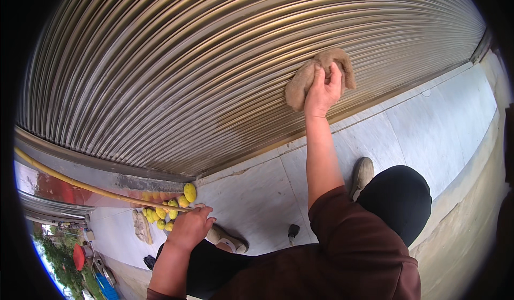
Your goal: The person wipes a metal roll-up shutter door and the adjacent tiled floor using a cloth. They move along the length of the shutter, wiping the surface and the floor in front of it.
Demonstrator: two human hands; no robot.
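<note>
A brown cloth (pixel 302 84) is bunched in my right hand (pixel 324 89), pressed against a ribbed metal roller shutter (pixel 168 87). Thumb and fingers pinch its folds. Dusty brown patches mark the slats to the left of the cloth. At the lower left, my left hand (pixel 190 225) is near the lower end of a long bamboo pole (pixel 92 188), which slants away to the upper left. Whether the fingers grip the pole or only rest by it, I cannot tell. Several yellow-green fruits (pixel 172 208), resembling mangoes, lie on the floor just behind that hand.
Pale floor tiles (pixel 249 199) run along the shutter's bottom rail. A pair of light shoes (pixel 142 227) stands left of the fruits. A small black-headed object (pixel 293 231) is on the floor between my feet. A step edge (pixel 461 191) borders the tiles at right.
</note>
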